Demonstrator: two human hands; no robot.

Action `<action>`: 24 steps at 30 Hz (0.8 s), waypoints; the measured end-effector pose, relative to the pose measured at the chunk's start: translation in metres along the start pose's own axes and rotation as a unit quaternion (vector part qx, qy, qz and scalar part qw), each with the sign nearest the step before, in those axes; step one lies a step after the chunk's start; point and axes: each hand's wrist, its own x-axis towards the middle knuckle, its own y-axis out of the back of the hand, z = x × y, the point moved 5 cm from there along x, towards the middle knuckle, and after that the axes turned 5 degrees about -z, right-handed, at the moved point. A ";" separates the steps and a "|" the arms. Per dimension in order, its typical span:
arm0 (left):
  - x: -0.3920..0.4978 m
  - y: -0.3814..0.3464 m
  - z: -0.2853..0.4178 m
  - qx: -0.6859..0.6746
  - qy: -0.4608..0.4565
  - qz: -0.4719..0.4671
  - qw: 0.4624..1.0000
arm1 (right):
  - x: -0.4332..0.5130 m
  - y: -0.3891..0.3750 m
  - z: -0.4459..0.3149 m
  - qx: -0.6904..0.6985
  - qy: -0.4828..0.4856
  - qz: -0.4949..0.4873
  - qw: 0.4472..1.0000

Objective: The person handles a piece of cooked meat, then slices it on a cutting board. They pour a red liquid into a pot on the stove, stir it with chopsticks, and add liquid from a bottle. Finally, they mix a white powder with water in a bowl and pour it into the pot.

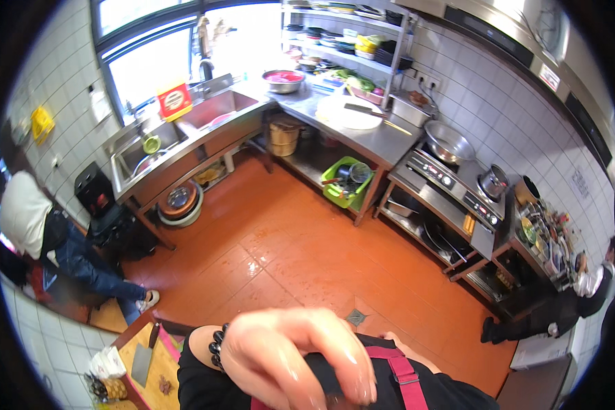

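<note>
My left hand [292, 353] is raised close to the camera, with a dark bead bracelet [216, 347] on its wrist. Its fingers curl downward and look wet; whether something is between them cannot be told. Past the red apron strap [407, 379] shows a strip of skin [415, 354], part of my right arm or hand; the rest is hidden. At the lower left, a wooden cutting board [156, 353] carries a cleaver [144, 356] and a small piece of what looks like meat [164, 384].
One person [72, 251] stands at the left, another [558, 312] at the right. Steel sinks [220, 108] line the window. A counter [307, 105] holds a round white board [338, 111] with a knife; stoves [453, 174] stand right. Under the counter sits a green basket [338, 197]. The tiled floor [287, 251] shines.
</note>
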 end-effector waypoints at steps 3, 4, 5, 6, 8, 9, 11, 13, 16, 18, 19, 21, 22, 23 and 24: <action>0.033 0.003 -0.064 -0.070 -0.070 -0.009 0.995 | 0.014 0.007 0.074 0.018 -0.053 0.027 0.998; 0.042 0.005 -0.084 -0.089 -0.096 -0.036 0.991 | 0.015 0.007 0.093 0.023 -0.071 0.035 0.997; 0.049 0.004 -0.098 -0.109 -0.097 -0.038 0.989 | 0.014 0.011 0.109 0.032 -0.085 0.043 0.995; 0.055 0.005 -0.110 -0.132 -0.095 -0.045 0.986 | 0.011 0.018 0.122 0.044 -0.101 0.051 0.993; 0.068 0.007 -0.135 -0.178 -0.088 -0.060 0.978 | -0.005 0.033 0.135 0.073 -0.129 0.066 0.987; 0.073 0.010 -0.146 -0.179 -0.087 -0.046 0.979 | -0.014 0.041 0.136 0.088 -0.141 0.073 0.983; 0.079 0.016 -0.167 -0.183 -0.069 -0.027 0.980 | -0.033 0.052 0.129 0.121 -0.156 0.085 0.977; 0.082 0.031 -0.188 -0.168 -0.006 -0.018 0.986 | -0.047 0.063 0.114 0.147 -0.169 0.095 0.970; 0.069 0.075 -0.216 -0.110 0.133 -0.009 0.985 | -0.050 0.078 0.093 0.180 -0.186 0.103 0.960; 0.045 0.111 -0.242 -0.109 0.216 0.076 0.967 | -0.043 0.085 0.082 0.197 -0.184 0.098 0.958; 0.026 0.131 -0.258 -0.127 0.251 0.163 0.946 | -0.036 0.087 0.081 0.229 -0.219 0.096 0.944; -0.027 0.180 -0.290 -0.059 0.357 0.317 0.876 | -0.024 0.096 0.078 0.297 -0.192 0.096 0.930; -0.057 0.202 -0.302 -0.043 0.401 0.361 0.841 | -0.017 0.103 0.076 0.296 -0.178 0.105 0.933; -0.088 0.223 -0.311 -0.032 0.431 0.406 0.805 | -0.011 0.110 0.078 0.297 -0.175 0.114 0.932; -0.118 0.244 -0.318 0.001 0.454 0.442 0.774 | -0.005 0.117 0.079 0.316 -0.170 0.118 0.926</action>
